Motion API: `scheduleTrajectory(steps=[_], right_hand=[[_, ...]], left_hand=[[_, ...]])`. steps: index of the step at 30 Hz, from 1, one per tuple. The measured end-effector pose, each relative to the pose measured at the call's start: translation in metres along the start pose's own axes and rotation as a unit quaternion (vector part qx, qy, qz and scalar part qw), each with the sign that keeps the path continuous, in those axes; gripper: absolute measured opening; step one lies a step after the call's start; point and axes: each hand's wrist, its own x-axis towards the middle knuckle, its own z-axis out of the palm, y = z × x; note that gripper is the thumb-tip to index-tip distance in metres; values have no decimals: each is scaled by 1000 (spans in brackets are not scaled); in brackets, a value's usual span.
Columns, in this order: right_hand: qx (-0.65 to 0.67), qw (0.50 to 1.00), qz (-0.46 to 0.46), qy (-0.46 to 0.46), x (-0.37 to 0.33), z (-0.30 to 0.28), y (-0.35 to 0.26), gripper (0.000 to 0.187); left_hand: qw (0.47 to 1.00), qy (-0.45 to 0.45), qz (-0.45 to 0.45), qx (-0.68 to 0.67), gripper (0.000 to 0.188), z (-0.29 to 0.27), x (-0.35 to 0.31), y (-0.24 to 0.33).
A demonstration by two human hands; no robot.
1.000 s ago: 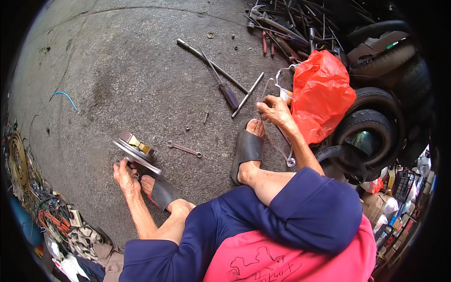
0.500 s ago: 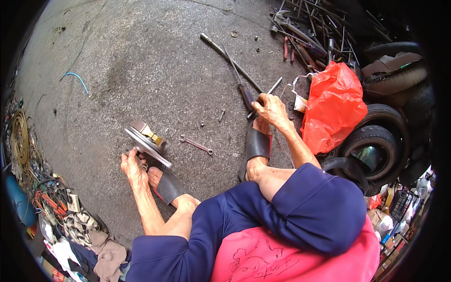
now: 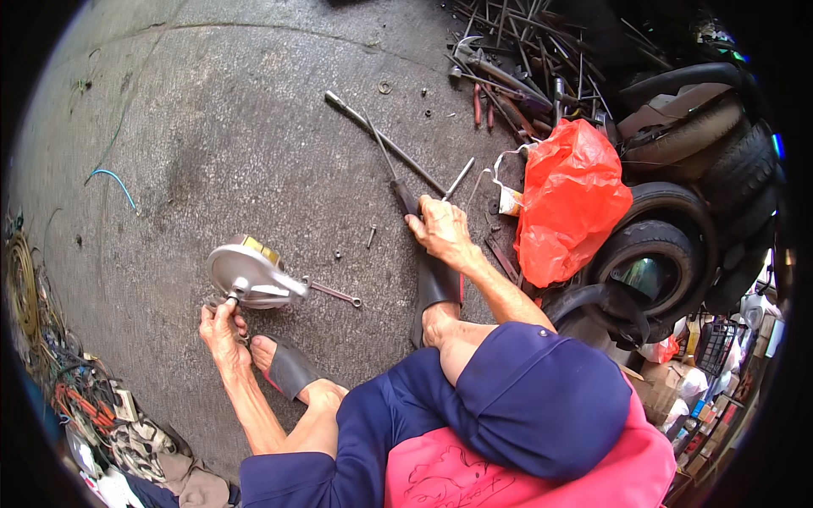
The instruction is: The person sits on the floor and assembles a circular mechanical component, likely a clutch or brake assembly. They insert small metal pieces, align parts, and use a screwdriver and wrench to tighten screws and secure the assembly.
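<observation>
"Which way is that metal disc [image 3: 250, 275] facing?"

"Its broad round face is turned toward my camera, with the central stub [image 3: 235, 295] aimed down at the left hand [image 3: 222, 334]. The long axis slopes from upper left to lower right, ending in a lug [image 3: 292, 290]. A yellowish block [image 3: 264, 251] shows behind the top edge. I get some blur on it."

"And the hands?"

"I have the left one reaching up from below, fingers closed around the stub. The right hand [image 3: 442, 230] comes in from the lower right, back uppermost, fingers bent, by the screwdriver [image 3: 406, 200] and the T-shaped bar [image 3: 458, 179]. I can't tell whether it grips either."

"Where's the disc from the left hand?"

"Directly beyond the fingertips, over the concrete floor [image 3: 254, 152]. Just right of the lug I see a spanner [image 3: 339, 295], then a bolt [image 3: 371, 236] farther up. A red plastic bag [image 3: 572, 203] sits well apart, beyond the right hand."
</observation>
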Motion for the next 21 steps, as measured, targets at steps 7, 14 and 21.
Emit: scheduleTrajectory(steps=[7,14,21], right_hand=[[22,993,-72,94,-12,10,-22,25],[75,989,-105,71,-5,15,-29,28],[59,982,-169,56,25,10,-74,53]], left_hand=[[999,-20,-16,39,16,57,-12,14],[1000,-11,-12,23,21,44,-38,-2],[990,106,-50,-77,21,7,-60,-19]])
